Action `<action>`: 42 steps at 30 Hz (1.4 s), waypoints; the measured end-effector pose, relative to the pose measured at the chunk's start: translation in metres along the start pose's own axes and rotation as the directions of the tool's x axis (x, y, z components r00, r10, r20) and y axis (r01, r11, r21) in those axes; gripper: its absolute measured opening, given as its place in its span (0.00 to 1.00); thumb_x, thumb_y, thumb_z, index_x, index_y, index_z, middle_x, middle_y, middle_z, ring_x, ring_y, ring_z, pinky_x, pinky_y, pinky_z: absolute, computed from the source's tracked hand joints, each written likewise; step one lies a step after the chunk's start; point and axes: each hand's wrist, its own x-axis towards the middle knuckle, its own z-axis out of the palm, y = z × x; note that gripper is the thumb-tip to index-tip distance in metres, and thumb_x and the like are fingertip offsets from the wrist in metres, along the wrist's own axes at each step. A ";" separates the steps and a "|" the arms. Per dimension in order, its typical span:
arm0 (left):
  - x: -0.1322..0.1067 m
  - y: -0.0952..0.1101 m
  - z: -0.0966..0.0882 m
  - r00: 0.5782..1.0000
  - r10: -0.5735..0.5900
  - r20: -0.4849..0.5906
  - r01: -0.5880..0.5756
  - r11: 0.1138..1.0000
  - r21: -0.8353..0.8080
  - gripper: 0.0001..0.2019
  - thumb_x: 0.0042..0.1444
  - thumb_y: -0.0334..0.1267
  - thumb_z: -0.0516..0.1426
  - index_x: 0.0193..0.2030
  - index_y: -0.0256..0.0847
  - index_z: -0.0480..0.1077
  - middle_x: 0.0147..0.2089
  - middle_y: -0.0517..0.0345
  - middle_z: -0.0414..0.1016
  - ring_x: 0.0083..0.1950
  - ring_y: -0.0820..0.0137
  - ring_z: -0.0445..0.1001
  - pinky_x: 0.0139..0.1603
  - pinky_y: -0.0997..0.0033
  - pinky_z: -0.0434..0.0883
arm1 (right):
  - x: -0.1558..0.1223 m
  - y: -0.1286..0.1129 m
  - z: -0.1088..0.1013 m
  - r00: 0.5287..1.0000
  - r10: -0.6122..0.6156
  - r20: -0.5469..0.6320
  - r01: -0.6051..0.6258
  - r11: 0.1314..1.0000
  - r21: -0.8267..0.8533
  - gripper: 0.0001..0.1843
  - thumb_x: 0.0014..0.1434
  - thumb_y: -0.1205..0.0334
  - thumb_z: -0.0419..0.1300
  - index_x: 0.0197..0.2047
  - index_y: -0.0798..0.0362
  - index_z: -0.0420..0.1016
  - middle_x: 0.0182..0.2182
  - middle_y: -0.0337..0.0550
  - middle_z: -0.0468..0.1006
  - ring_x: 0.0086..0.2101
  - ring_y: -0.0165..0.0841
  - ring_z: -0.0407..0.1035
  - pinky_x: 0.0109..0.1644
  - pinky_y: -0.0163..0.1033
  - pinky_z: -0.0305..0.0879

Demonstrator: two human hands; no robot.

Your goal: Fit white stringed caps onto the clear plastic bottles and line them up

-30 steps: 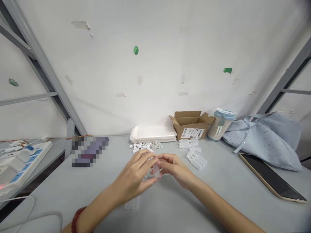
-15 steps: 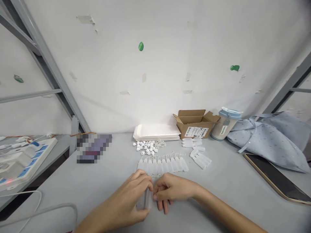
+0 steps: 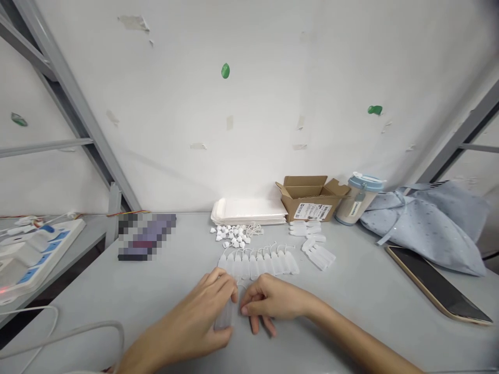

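Observation:
My left hand curls over a small translucent plastic bottle on the desk, thumb at its lower end and fingers at its upper part. My right hand is just to the right, thumb and index finger pinched together, the other fingers bent toward the desk. What the pinch holds is too small to make out; a thin string shows close by. Beyond both hands lies a row of small translucent bottles with string loops at their necks. White caps are heaped behind the row, beside a bundle of string loops.
More bottles lie at right. Behind are white flat packets, an open cardboard box and a tumbler. A phone and blue cloth bag are far right; a power strip and cable are left.
My right hand has shifted slightly left and up, its fingertips now a little apart from the bottle. My left hand keeps its hold. The whole view has shifted slightly.

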 end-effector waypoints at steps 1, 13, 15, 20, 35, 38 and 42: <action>0.000 -0.001 0.001 1.000 -0.004 0.002 0.004 1.000 -0.007 0.14 0.44 0.28 0.53 0.39 0.43 0.61 0.43 0.58 0.65 0.49 0.63 0.60 0.49 0.65 0.63 | 0.000 0.000 0.000 1.000 0.002 -0.001 -0.002 1.000 0.006 0.06 0.56 0.66 0.54 0.29 0.58 0.68 0.19 0.33 0.72 0.11 0.19 0.61 0.19 0.25 0.57; -0.003 -0.005 -0.004 0.998 -0.058 0.015 0.059 0.991 -0.116 0.18 0.43 0.29 0.56 0.42 0.45 0.60 0.47 0.57 0.62 0.51 0.62 0.58 0.51 0.63 0.62 | 0.001 0.000 -0.001 1.000 -0.002 -0.026 0.002 1.000 -0.007 0.05 0.55 0.65 0.56 0.33 0.58 0.71 0.20 0.34 0.73 0.13 0.20 0.63 0.19 0.26 0.58; -0.004 -0.005 -0.006 0.996 -0.087 0.028 0.090 0.986 -0.140 0.18 0.43 0.29 0.57 0.43 0.45 0.60 0.47 0.57 0.61 0.51 0.63 0.58 0.51 0.64 0.62 | 0.001 0.001 -0.001 0.998 0.000 -0.058 0.000 1.000 -0.001 0.06 0.55 0.65 0.56 0.35 0.59 0.71 0.20 0.34 0.74 0.13 0.21 0.63 0.19 0.26 0.57; -0.006 -0.005 -0.002 0.994 -0.109 0.031 0.112 0.980 -0.167 0.20 0.42 0.31 0.60 0.43 0.45 0.61 0.47 0.58 0.62 0.51 0.63 0.59 0.51 0.65 0.63 | 0.004 0.004 0.000 0.995 -0.008 -0.099 0.010 1.000 0.022 0.09 0.56 0.64 0.55 0.38 0.59 0.71 0.21 0.35 0.75 0.12 0.21 0.63 0.18 0.26 0.56; 0.084 -0.033 -0.017 0.954 -0.145 -0.264 0.133 0.989 -0.062 0.09 0.56 0.40 0.50 0.42 0.42 0.68 0.44 0.55 0.72 0.47 0.64 0.68 0.46 0.66 0.67 | -0.012 0.004 -0.079 0.506 -0.348 -0.790 -0.128 0.875 -0.467 0.19 0.59 0.53 0.47 0.34 0.57 0.72 0.19 0.39 0.74 0.14 0.27 0.62 0.19 0.32 0.59; 0.113 -0.046 -0.014 0.944 -0.144 -0.296 0.149 0.989 -0.005 0.09 0.56 0.37 0.50 0.40 0.40 0.69 0.43 0.53 0.73 0.49 0.62 0.68 0.46 0.66 0.67 | -0.018 0.019 -0.106 0.406 -0.419 -0.812 -0.239 0.809 -0.536 0.16 0.58 0.57 0.46 0.37 0.57 0.72 0.24 0.45 0.77 0.24 0.34 0.69 0.28 0.36 0.64; 0.145 -0.055 -0.010 0.935 -0.135 -0.328 0.168 0.983 0.073 0.10 0.54 0.32 0.50 0.38 0.36 0.72 0.41 0.48 0.73 0.46 0.60 0.70 0.48 0.65 0.65 | -0.023 0.032 -0.122 0.385 -0.471 -0.794 -0.366 0.712 -0.599 0.16 0.58 0.63 0.45 0.42 0.55 0.73 0.33 0.48 0.78 0.33 0.38 0.72 0.36 0.39 0.64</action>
